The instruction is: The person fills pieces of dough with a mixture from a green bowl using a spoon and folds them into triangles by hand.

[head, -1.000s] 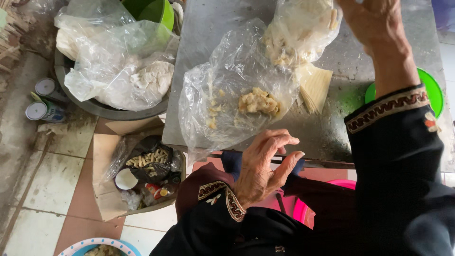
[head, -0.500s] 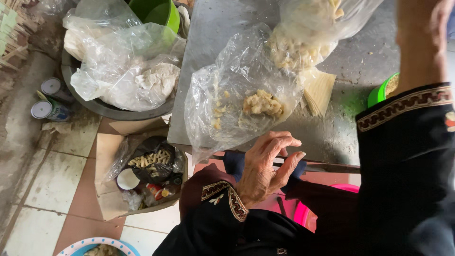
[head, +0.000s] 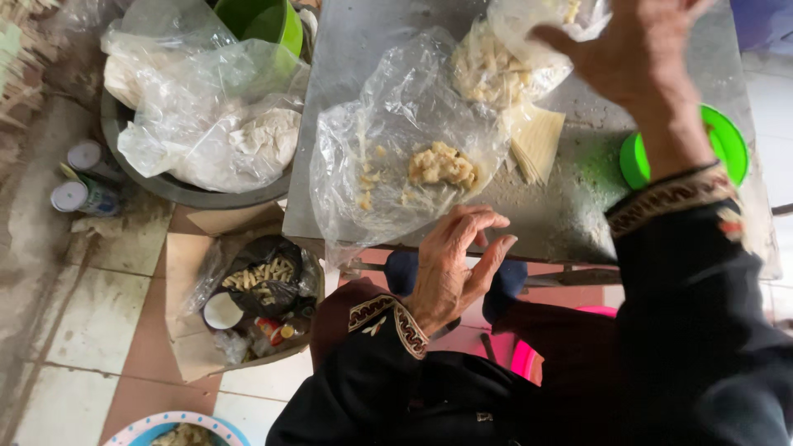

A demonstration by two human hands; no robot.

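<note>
- Head view: the left hand (head: 453,266) sits just below centre, at the near edge of the grey metal table (head: 578,215). Its fingers are loosely curled and spread, gripping nothing; the fingertips lie at the lower edge of a crumpled clear plastic bag (head: 396,157).
- That bag spreads out at 12 o'clock from the left hand and holds a pale yellow crumbly lump (head: 442,163), with smaller bits scattered to the lump's 9 o'clock.
- The right hand (head: 636,49) is raised at 1 o'clock in the picture, palm open and fingers apart. It is just beside a second clear bag (head: 504,62) filled with pale pieces; whether it touches or pinches that bag I cannot tell.
- A stack of thin pale sheets (head: 537,142) lies on the table at 6 o'clock from the second bag.
- A bright green round lid (head: 727,144) rests at 3 o'clock, partly hidden by the dark embroidered sleeve (head: 669,198).
- At 10 o'clock, off the table, a grey basin (head: 157,183) holds clear bags of white dough-like stuff, with a green bucket (head: 264,21) behind it.
- At 9 o'clock two small tins (head: 78,177) stand on the tiled floor.
- At 7 o'clock a cardboard box (head: 186,264) holds a dark bag of pale sticks.
</note>
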